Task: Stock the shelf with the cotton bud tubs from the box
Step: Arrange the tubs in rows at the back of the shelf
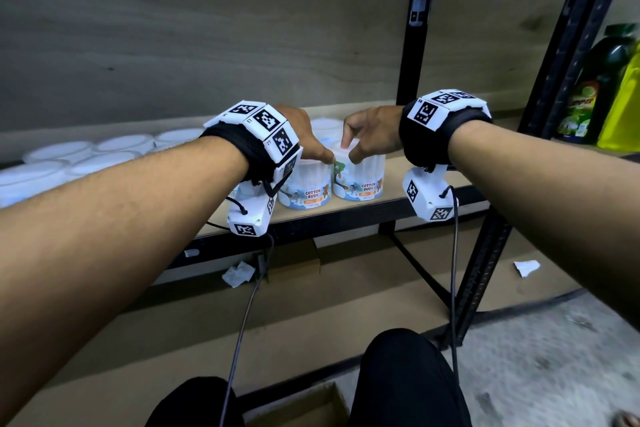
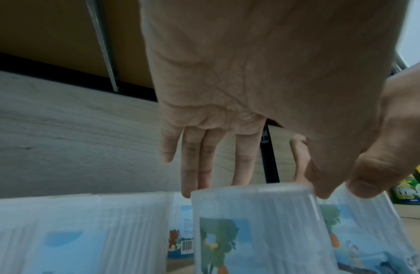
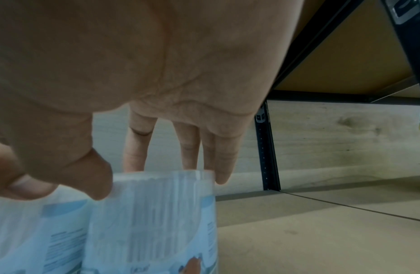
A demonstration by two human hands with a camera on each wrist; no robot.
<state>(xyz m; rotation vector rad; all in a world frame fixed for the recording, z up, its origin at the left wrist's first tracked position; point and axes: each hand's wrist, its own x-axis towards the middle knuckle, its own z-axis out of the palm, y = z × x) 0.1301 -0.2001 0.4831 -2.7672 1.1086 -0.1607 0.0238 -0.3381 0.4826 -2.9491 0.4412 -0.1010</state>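
Note:
Two cotton bud tubs stand side by side near the front edge of the shelf board [image 1: 433, 184], clear tubs with white lids and blue cartoon labels. My left hand [image 1: 311, 146] holds the left tub [image 1: 304, 187] from above. In the left wrist view its fingers [image 2: 192, 166] reach down behind the lid of this tub [image 2: 256, 222], with the thumb on the rim. My right hand [image 1: 363, 139] holds the right tub [image 1: 360, 184] the same way. In the right wrist view its thumb [image 3: 98, 185] presses the front rim of that tub [image 3: 157, 222].
Several more tubs [image 1: 104, 152] fill the shelf to the left, and one [image 1: 325, 125] stands behind the pair. A black upright [image 1: 414, 45] rises behind. Green bottles [image 1: 595, 87] stand in the bay to the right. A cardboard box [image 1: 304, 406] lies by my knees.

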